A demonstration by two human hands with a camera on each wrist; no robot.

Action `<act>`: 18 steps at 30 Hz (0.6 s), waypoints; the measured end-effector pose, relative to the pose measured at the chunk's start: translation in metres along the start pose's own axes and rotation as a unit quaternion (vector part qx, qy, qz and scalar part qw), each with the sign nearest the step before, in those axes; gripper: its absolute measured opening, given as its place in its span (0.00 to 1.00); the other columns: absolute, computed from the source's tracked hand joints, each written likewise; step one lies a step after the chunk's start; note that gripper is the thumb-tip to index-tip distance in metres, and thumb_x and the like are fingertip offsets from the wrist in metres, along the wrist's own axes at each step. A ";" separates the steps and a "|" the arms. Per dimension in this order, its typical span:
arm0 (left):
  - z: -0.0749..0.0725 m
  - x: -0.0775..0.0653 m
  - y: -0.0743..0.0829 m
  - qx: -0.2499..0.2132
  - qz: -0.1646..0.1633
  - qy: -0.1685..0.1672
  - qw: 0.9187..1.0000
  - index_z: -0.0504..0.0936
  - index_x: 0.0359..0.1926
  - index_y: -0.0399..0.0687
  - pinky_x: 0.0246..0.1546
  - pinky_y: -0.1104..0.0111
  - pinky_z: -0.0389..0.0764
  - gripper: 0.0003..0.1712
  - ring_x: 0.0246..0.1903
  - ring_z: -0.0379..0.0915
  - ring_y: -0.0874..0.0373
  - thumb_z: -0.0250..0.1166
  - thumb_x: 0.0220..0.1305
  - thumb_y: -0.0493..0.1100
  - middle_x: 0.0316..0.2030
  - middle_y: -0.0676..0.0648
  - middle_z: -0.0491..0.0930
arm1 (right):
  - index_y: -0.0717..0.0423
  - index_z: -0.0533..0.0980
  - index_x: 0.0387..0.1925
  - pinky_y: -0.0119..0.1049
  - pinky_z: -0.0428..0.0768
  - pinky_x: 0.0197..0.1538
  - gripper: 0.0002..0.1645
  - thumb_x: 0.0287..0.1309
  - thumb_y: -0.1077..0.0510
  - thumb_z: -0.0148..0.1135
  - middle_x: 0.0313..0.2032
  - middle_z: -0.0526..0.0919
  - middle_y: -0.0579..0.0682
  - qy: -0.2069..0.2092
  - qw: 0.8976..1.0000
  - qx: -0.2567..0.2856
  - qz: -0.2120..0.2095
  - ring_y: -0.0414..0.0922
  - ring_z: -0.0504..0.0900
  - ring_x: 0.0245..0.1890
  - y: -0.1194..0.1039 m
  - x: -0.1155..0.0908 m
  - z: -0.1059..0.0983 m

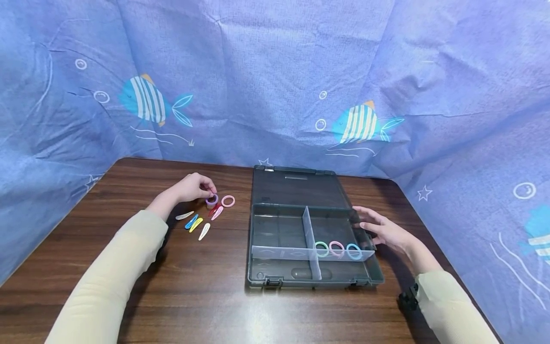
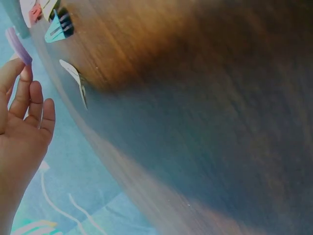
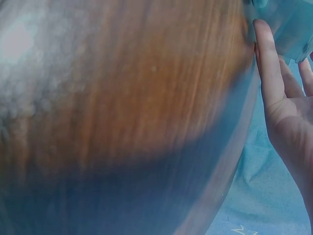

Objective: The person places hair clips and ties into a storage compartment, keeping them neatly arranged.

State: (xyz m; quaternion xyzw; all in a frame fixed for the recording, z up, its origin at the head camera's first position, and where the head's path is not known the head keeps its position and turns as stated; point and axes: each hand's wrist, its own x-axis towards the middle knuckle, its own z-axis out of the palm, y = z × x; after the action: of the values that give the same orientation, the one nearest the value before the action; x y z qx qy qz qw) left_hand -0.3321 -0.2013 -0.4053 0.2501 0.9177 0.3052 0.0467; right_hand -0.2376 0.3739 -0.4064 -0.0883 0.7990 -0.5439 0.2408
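My left hand (image 1: 192, 188) pinches a purple hair tie (image 2: 20, 48) between thumb and fingertips, low over the table. Beside it lies a pink hair tie (image 1: 228, 196). Hair clips are scattered just in front: red (image 1: 213, 209), pink (image 1: 217, 213), blue (image 1: 191, 221), yellow (image 1: 195, 225) and white (image 1: 204, 231), with another pale clip (image 1: 184, 216) nearer the forearm. A dark translucent divided box (image 1: 309, 285) sits with its lid raised back. My right hand (image 1: 384, 232) touches its right wall with extended fingers (image 3: 268, 58); some fingertips are hidden.
Inside the box, green (image 1: 321, 256), pink (image 1: 336, 255) and blue (image 1: 354, 259) hair ties lean by the clear divider (image 1: 281, 253). The lid (image 1: 296, 188) lies toward the back of the wooden table (image 1: 193, 296). A blue fish-print cloth (image 1: 266, 86) hangs behind.
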 end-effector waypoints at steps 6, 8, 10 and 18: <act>-0.003 -0.001 0.008 0.002 0.009 0.005 1.000 0.84 0.30 0.41 0.35 0.66 0.71 0.04 0.28 0.71 0.60 0.66 0.58 0.38 0.25 0.52 0.82 | 0.46 0.47 0.73 0.54 0.78 0.47 0.35 0.70 0.54 0.47 0.71 0.47 0.57 -0.003 1.000 0.011 -0.001 0.37 0.69 0.57 0.000 0.000 0.000; -0.004 0.000 0.010 0.005 0.010 0.007 1.000 0.84 0.30 0.43 0.34 0.66 0.70 0.04 0.28 0.70 0.60 0.66 0.58 0.39 0.26 0.52 0.82 | 0.45 0.47 0.73 0.54 0.78 0.47 0.35 0.70 0.54 0.48 0.71 0.48 0.57 -0.003 1.000 0.017 -0.001 0.37 0.69 0.58 0.000 0.000 0.000; -0.005 0.000 0.013 0.008 0.015 0.011 1.000 0.84 0.29 0.43 0.34 0.66 0.70 0.04 0.28 0.71 0.59 0.66 0.58 0.40 0.26 0.52 0.82 | 0.46 0.47 0.73 0.54 0.78 0.47 0.35 0.70 0.54 0.47 0.71 0.48 0.58 -0.004 1.000 0.016 -0.004 0.38 0.69 0.58 0.000 0.000 -0.001; -0.008 -0.001 0.029 0.009 0.020 0.019 1.000 0.84 0.30 0.43 0.34 0.66 0.70 0.01 0.29 0.72 0.57 0.66 0.56 0.36 0.27 0.51 0.83 | 0.46 0.47 0.73 0.55 0.77 0.48 0.35 0.70 0.54 0.48 0.71 0.49 0.58 -0.002 1.000 0.016 -0.009 0.46 0.66 0.62 0.001 -0.001 0.002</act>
State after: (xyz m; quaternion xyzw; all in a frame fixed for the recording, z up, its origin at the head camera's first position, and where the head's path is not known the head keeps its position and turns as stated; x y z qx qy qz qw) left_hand -0.3203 -0.1864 -0.3817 0.2634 0.9159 0.3021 0.0208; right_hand -0.2360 0.3730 -0.4073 -0.0927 0.7890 -0.5582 0.2393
